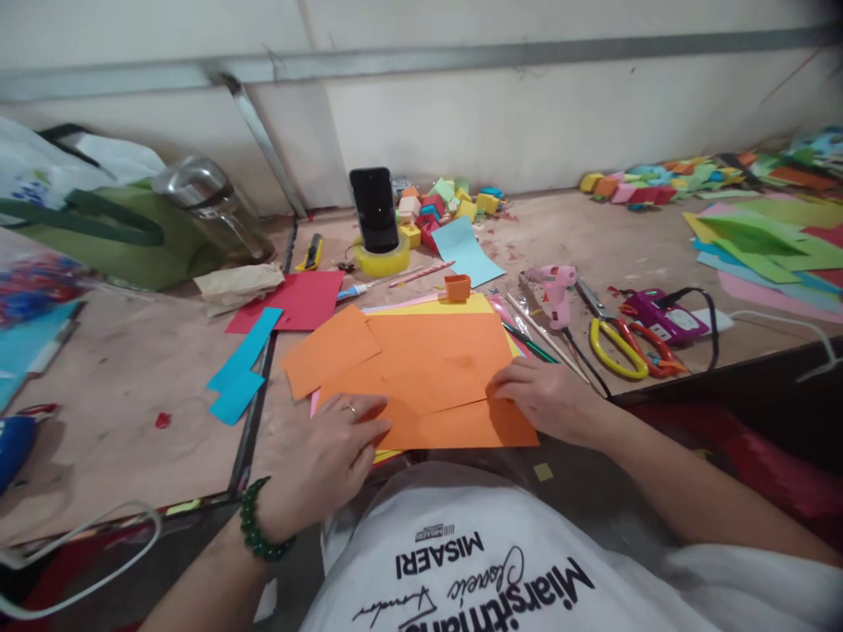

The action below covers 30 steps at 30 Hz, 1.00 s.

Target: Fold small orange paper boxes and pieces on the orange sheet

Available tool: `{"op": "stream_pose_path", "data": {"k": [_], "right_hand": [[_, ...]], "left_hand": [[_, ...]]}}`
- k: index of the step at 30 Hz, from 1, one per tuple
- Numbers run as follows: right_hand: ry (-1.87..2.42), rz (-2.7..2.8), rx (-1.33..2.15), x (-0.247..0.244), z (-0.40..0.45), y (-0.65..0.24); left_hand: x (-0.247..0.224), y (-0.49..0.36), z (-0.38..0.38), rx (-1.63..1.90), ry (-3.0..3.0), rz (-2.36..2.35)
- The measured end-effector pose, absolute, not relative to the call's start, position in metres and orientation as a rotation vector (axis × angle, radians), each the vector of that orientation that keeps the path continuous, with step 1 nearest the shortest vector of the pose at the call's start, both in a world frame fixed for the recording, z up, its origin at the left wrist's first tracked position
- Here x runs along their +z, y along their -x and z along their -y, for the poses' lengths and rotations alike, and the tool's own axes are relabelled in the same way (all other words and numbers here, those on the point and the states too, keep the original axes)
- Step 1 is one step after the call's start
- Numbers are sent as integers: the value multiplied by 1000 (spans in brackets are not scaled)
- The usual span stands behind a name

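From where I stand, the person at the bench has both hands down on orange paper. The left hand (335, 443) lies loosely, fingers apart and extended over the near left part of the large orange sheet (441, 355). The right hand (543, 395) is at that paper's right edge, thumb and fingers drawn in to a narrow shape; I cannot tell whether they actually grip it. The large sheet sits squarely in front of the person, its near edge close to the white shirt (461, 562), with a smaller orange piece (333, 351) overlapping its left side. Yellow paper (428, 307) shows beyond the far edge, and there stands a little orange paper box (457, 288). Further back, a phone (375, 211) leans upright at a yellow tape roll (383, 260), beside a heap of coloured paper blocks (454, 204). To the left, blue strips (243, 364) lie just beside a red sheet (303, 298). To the right are a pink glue gun (557, 290), scissors (612, 323) with a yellow loop and, next to them, a purple plug block (665, 318).
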State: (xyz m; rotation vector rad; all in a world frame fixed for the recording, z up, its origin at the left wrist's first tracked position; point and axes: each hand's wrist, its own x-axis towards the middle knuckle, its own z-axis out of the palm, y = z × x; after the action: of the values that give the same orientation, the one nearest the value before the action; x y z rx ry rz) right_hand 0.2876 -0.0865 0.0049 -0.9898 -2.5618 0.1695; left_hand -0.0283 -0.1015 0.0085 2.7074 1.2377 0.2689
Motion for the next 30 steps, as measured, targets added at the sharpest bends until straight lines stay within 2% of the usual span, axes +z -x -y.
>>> {"op": "stream_pose_path", "data": {"k": [4,8,16,20,24,30], "right_hand": [[1182,2474,193,19,70,-260],[1305,2550,252,11,56,-242],[1018,2385,142,-7,50,-247],[916,2266,-22,6,52,-244],[727,2289,-130,29,59,-236],[584,2379,-171,27,74,-237]], "left_hand": [[-2,10,84,393,-2637,-1462],[-4,-2,75,336,-2607,-1495],[-4,-7,81,586,-2502,-1484],[2,-8,84,847,-2509,-1421],[20,-11,96,1005,-2794,-1247],[28,-13,112,889,-3098,-1179]]}}
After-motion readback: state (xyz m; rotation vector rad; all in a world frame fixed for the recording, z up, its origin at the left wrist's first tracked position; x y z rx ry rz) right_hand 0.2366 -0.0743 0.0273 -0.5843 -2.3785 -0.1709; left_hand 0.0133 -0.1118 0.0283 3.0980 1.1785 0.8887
